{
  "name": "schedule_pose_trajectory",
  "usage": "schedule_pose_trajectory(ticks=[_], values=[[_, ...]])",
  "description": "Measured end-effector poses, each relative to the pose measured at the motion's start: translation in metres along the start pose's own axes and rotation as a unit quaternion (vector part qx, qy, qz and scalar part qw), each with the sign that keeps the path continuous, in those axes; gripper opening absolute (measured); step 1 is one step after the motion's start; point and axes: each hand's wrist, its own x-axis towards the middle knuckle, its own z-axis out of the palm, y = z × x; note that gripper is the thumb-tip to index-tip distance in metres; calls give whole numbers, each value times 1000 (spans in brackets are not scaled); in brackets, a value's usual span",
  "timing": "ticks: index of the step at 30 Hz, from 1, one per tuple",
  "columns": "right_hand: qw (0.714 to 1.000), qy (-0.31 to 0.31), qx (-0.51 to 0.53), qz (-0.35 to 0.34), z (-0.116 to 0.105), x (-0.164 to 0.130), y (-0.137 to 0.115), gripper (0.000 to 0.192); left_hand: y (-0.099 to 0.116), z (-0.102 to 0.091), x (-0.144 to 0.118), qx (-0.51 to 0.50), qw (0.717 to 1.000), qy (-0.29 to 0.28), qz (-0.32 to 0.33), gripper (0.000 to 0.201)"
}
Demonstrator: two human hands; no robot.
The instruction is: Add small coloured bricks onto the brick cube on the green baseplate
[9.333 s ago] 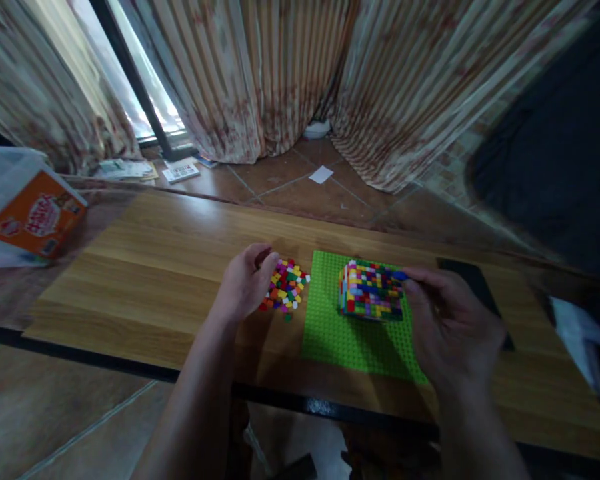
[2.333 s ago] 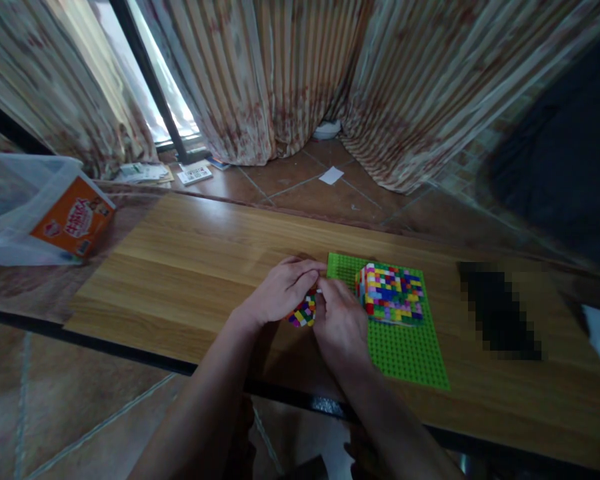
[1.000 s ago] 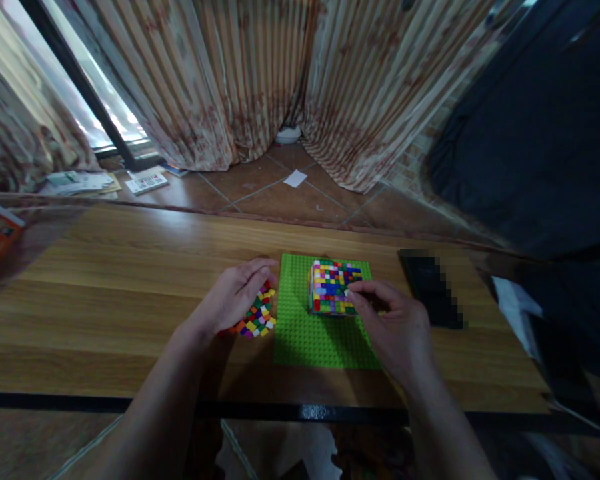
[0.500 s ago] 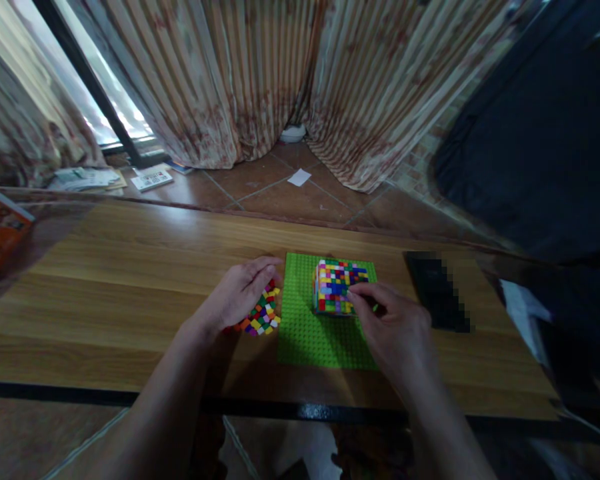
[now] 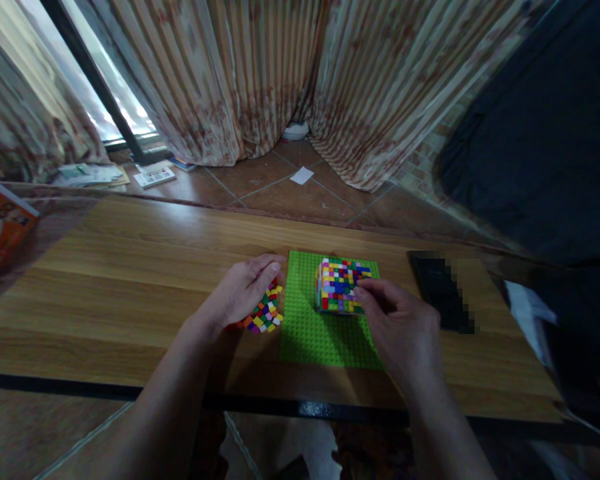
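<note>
A green studded baseplate [image 5: 320,333] lies on the wooden table [image 5: 130,267]. On its far half stands a many-coloured block of small bricks [image 5: 339,281]. My right hand [image 5: 403,330] rests at the block's near right corner, fingertips pinched on its top; whether a brick is between them is hidden. To the left of the plate lies a pile of loose coloured bricks [image 5: 265,317]. My left hand [image 5: 243,290] lies over that pile, fingers spread flat, covering its far part.
A dark flat object [image 5: 437,290], blurred out, lies right of the baseplate. An orange box [image 5: 0,230] sits at the table's far left edge. Striped curtains [image 5: 280,73] hang behind, papers [image 5: 153,177] lie on the tiled floor, and dark fabric [image 5: 535,133] fills the right.
My right hand went from the loose pile beside my left hand to the block's near right corner and has stayed pinched there. My left hand has kept over the pile.
</note>
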Motion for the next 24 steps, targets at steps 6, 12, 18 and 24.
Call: schedule_pose_trajectory(ticks=[6,12,18,24], values=[[1000,-11,24,15,-2,1,0,25,1,0,0,-2,1000,-2,1,45],[999,0,22,27,1,2,-2,21,1,0,0,2,1000,1,3,45],[1000,0,16,6,3,0,-1,21,1,0,0,-3,1000,-4,15,40],[1000,-12,-8,-24,1,0,-2,21,0,0,-1,7,1000,-5,18,41]])
